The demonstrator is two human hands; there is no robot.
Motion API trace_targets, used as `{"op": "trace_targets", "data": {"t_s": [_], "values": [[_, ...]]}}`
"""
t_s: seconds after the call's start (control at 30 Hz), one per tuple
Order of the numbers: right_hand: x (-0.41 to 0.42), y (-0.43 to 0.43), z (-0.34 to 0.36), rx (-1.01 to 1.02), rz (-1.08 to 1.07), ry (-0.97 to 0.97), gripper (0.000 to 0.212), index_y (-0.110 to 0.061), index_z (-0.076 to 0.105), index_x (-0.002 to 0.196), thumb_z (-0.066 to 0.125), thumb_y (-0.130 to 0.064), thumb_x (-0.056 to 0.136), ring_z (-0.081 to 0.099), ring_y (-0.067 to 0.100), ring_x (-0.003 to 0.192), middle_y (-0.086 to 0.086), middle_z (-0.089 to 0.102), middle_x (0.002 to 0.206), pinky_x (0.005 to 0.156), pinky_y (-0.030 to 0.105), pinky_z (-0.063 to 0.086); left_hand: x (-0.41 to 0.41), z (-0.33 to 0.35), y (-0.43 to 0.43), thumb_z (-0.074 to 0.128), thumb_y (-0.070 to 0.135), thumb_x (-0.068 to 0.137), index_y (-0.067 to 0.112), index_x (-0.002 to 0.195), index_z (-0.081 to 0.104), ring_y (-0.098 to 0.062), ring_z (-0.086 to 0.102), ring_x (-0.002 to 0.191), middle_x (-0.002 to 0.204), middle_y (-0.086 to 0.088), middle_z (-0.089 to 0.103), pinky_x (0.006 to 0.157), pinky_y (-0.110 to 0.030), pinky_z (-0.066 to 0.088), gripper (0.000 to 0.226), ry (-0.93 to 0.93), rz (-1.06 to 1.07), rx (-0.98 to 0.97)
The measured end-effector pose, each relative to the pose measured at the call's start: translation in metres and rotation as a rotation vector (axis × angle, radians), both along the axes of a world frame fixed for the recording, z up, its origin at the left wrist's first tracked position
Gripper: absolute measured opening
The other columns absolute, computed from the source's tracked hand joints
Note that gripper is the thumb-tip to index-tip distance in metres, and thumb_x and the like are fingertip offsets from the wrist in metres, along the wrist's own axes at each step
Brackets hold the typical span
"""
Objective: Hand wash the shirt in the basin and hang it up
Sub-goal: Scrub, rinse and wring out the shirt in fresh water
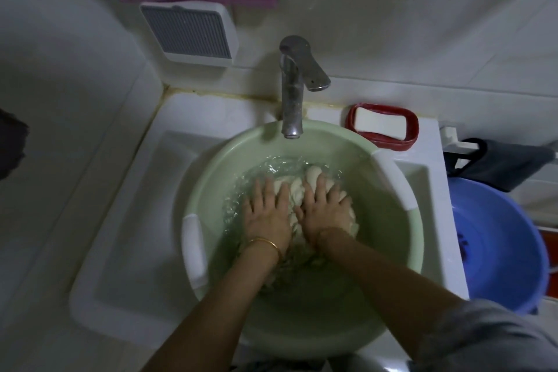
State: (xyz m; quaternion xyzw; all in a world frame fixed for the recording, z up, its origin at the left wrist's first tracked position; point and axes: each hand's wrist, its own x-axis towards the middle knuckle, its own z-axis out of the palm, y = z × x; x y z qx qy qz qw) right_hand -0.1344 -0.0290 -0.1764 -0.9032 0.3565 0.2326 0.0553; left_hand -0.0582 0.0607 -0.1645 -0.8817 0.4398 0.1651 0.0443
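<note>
Mid-wash: shirt [312, 174] is sitting bunched in water inside the basin [211, 166]. Left hand [265, 216] and right hand [324, 211] are pressing it down, fingers spread, fairly straight. Soap [380, 124] is lying beside the basin. Rinsing, wringing and hanging are probably all left.
</note>
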Motion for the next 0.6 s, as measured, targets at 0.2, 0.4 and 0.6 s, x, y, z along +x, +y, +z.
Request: {"op": "trace_targets", "data": {"t_s": [0.2,0.4,0.6], "values": [[-0.014,-0.005,-0.008,-0.002,0.200,0.062,0.061,-0.026,0.003,0.151,0.015,-0.055,0.098,0.012,0.039,0.142,0.010,-0.004,0.159,0.108,0.061,0.016,0.011,-0.016,0.009,0.027,0.044,0.097,0.009,0.150,0.002,-0.036,0.001,0.144,0.158,-0.014,0.000,0.115,-0.048,0.009,0.068,0.020,0.073,0.336],[-0.013,-0.015,0.010,0.245,0.383,-0.131,0.060,-0.014,0.021,0.148,0.046,-0.023,0.094,0.021,0.036,0.140,0.017,0.019,0.154,0.114,0.045,0.024,0.025,-0.001,-0.004,0.050,0.040,0.086,0.004,0.138,0.031,-0.035,0.026,0.130,0.140,-0.018,0.026,0.109,-0.039,0.029,0.066,0.211,0.357,0.051],[-0.013,-0.015,0.028,0.482,-0.236,-0.576,0.024,-0.024,0.053,0.107,0.056,-0.034,0.086,0.053,0.018,0.092,-0.001,0.051,0.104,0.078,0.028,0.043,0.035,0.001,-0.004,0.052,0.022,0.089,0.018,0.128,0.040,-0.035,0.052,0.110,0.123,-0.016,0.052,0.089,-0.038,0.044,0.040,0.246,0.199,-0.204]]}}
